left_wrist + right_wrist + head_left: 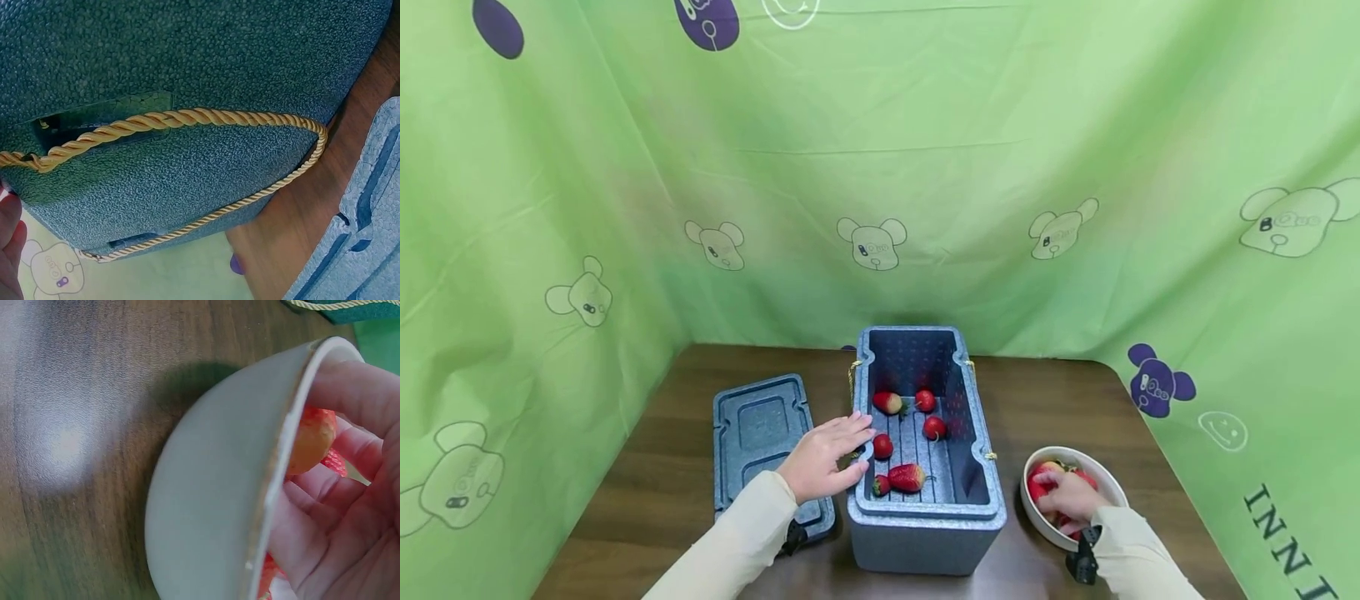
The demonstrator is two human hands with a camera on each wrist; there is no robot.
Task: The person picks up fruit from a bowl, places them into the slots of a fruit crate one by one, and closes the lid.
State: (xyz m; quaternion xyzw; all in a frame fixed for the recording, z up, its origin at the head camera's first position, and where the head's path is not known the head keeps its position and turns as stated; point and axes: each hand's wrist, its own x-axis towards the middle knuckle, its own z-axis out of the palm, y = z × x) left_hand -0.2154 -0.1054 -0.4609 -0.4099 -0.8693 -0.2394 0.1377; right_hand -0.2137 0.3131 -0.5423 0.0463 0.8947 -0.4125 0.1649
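A blue-grey foam box (928, 548) stands lidless at the middle of the table, with several strawberries (907, 477) and small round red fruits (935, 428) on its ribbed floor. My left hand (827, 458) rests on its left rim, fingers extended; only the fingertips show at the edge of the left wrist view. To the right, my right hand (1071, 496) is down inside a white bowl (1108, 477) of red fruit. In the right wrist view its fingers curl round a strawberry (315, 440) with a pale end, partly hidden by the bowl's rim.
The matching foam lid (763, 421) lies flat left of the box, partly under my left forearm. A twisted gold cord (206, 117) loops along the box's side. Green printed cloth (880, 167) hangs behind the wooden table (647, 492) and at both sides.
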